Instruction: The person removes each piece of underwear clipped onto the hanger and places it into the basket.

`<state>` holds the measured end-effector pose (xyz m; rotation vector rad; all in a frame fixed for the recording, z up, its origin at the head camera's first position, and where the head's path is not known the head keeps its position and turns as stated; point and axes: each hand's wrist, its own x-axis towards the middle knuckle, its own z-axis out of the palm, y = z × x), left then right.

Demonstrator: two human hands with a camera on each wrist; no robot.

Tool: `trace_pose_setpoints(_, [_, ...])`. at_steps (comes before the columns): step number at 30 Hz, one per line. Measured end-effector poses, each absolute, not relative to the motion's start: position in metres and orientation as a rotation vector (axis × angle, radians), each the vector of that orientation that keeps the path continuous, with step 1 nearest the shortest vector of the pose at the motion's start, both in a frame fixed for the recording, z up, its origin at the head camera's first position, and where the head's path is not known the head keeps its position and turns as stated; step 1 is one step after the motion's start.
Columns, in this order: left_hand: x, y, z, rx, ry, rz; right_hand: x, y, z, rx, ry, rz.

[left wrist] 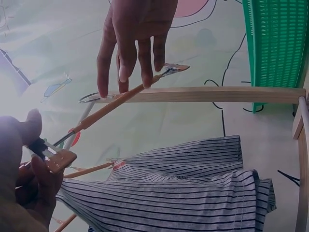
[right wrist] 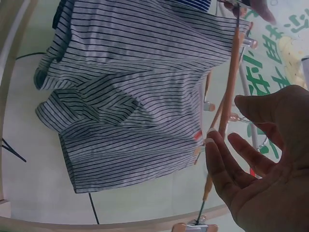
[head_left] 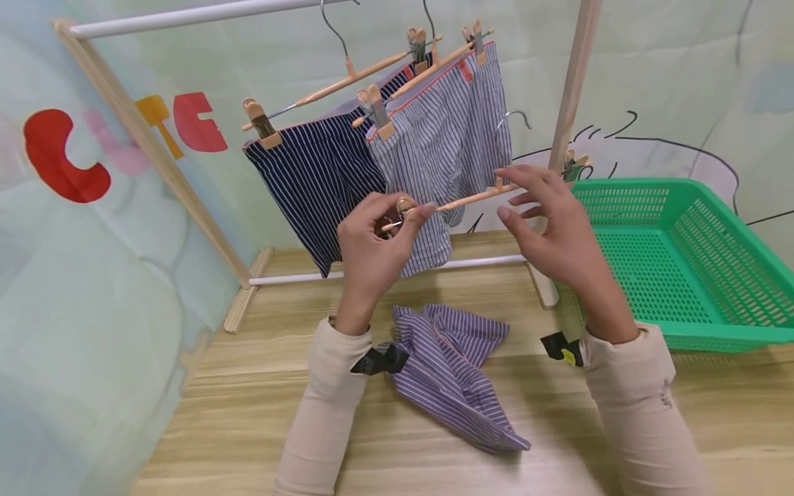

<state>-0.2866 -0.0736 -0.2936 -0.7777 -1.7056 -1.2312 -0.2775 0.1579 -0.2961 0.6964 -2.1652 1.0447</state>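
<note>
A pale backdrop [head_left: 124, 275] with red, pink and orange letters fills the space behind everything, with drawn black lines at the right. Below it spreads the counter [head_left: 248, 413], its top wood-grained. On it stands the rack [head_left: 572, 89], with wooden posts and white rails. To the right of the rack sits the green basket [head_left: 713, 329], its sides and base perforated. Two beige sleeves [head_left: 322, 399] reach in from the bottom.

Within the rack hang the navy shorts [head_left: 310, 165] and the grey shorts [head_left: 428, 151], both striped and clipped at the waist; the grey pair overlaps the right part of the navy one. The purple shorts [head_left: 440, 379], also striped, lie crumpled on the counter between the forearms.

The hanger [head_left: 471, 198] is held above the counter, in front of the grey shorts, its bar slanting up to the right and its hook upward. The left grip [head_left: 378, 241] pinches the left clip [head_left: 404, 205] at the hanger's near end. The right grip [head_left: 552, 220] is released, fingers loosely bent around the bar and thumb apart from it; whether a fingertip touches, I cannot tell. The right clip [head_left: 577, 167] shows beyond that grip, over the basket's edge in the head view.
</note>
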Motion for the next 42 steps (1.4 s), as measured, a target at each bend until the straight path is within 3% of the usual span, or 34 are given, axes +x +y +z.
trace_pose_setpoints(12, [-0.257, -0.064, -0.275, -0.786, -1.716, -1.243, -0.291, 0.142, -0.305, 0.717, -2.117, 0.919])
trace_pose_setpoints(31, [-0.245, -0.068, -0.27, -0.956, -1.898, -1.402, -0.301, 0.136, -0.295, 0.642, -1.997, 1.053])
trace_pose_setpoints(42, [-0.265, -0.077, -0.286, -1.068, -2.131, -1.362, -0.268, 0.126, -0.26, 0.612, -2.061, 1.22])
